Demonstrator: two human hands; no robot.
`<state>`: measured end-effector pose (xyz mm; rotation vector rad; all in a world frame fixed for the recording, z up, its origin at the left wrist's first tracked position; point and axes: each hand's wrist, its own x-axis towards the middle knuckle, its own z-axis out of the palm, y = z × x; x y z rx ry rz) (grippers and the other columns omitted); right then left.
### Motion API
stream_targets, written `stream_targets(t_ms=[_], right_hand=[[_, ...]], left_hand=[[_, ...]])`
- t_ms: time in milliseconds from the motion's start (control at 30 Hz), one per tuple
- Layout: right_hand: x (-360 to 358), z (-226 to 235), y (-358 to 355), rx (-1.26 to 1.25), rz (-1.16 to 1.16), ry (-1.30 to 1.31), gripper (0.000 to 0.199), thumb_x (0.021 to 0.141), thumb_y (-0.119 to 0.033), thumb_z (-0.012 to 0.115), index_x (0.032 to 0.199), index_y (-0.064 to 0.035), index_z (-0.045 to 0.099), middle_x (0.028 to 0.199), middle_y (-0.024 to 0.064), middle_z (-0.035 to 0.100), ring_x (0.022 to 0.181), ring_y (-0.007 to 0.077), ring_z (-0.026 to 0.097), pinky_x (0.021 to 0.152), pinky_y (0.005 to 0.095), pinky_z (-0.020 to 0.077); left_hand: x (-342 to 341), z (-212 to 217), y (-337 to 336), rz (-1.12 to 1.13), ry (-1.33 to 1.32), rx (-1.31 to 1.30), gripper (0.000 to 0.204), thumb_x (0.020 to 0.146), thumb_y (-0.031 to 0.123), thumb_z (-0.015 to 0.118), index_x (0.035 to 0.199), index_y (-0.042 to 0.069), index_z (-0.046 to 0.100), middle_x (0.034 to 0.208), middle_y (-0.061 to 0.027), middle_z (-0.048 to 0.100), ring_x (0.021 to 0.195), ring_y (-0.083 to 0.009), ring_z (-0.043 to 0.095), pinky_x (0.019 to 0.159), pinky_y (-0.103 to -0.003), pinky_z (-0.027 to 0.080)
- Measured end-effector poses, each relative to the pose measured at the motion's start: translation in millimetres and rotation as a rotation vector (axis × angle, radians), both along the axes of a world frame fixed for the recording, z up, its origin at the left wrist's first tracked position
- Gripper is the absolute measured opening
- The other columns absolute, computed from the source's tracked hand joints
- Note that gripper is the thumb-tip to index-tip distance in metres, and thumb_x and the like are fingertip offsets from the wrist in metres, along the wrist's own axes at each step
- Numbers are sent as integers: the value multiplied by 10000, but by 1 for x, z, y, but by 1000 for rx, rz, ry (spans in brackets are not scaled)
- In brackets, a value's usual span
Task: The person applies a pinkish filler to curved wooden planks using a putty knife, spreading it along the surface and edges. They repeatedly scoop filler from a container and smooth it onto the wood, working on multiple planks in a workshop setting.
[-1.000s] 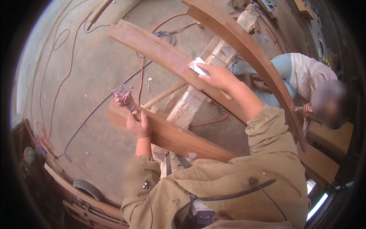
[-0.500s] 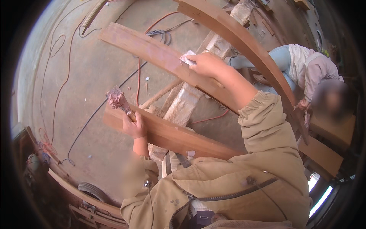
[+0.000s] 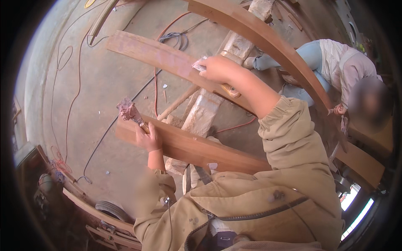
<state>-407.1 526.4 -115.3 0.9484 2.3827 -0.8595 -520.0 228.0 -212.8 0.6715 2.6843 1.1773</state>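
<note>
A putty knife (image 3: 130, 113), its blade loaded with pinkish-brown filler, is gripped in the closed left hand (image 3: 147, 137). That hand is rested on the near wooden plank (image 3: 192, 147), at its left end, with the blade tilted up and to the left past the plank's edge. A small pale scraper (image 3: 199, 65) is pinched in the closed right hand (image 3: 216, 69), and is pressed against the far curved plank (image 3: 161, 52), about midway along it. The right arm is stretched forward, its olive sleeve (image 3: 289, 134) pushed back above the forearm.

Both planks are laid across pale stone blocks (image 3: 205, 113) set on the concrete floor (image 3: 100, 79). A third, larger curved beam (image 3: 259, 35) is seen further right, running from top centre toward the lower right. A red cable (image 3: 155, 83) and a black cable (image 3: 102, 142) are trailed over the floor under the planks. Small white chips are scattered on the floor between the two planks.

A second person in light clothes (image 3: 343, 62) is crouched at the upper right beside the large beam; what is held in that person's hand cannot be told.
</note>
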Motion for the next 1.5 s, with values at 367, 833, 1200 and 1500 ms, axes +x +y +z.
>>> stream_targets(t_ms=[367,833,1200,1500], right_hand=[[44,-2,-22,-41,15,94,410,804,-243,537,1209,-182,543,971,179,625,912,337,589,809,420,457],[41,0,-33,66,-185,90,407,798,-229,529,1204,-195,536,1034,169,612,955,315,587,818,410,467],[11,1,-61,-46,-154,57,283,748,-186,522,957,-58,663,1018,166,622,951,292,595,790,374,473],[22,-23,-82,-201,-215,-9,434,720,-328,630,1040,-35,629,1009,167,630,848,304,613,763,383,467]], left_hand=[[1,3,0,27,23,8,270,782,245,588,925,20,543,725,-142,573,652,-291,553,601,-367,434],[-2,-2,-4,-17,20,-16,293,780,283,575,940,40,540,764,-140,576,694,-320,553,625,-395,430],[-4,1,-6,-13,56,-74,292,782,331,583,902,67,546,778,-136,593,722,-324,568,633,-414,432],[-8,-2,-4,-57,15,-98,323,790,363,579,869,54,524,770,-135,593,720,-335,565,622,-424,425]])
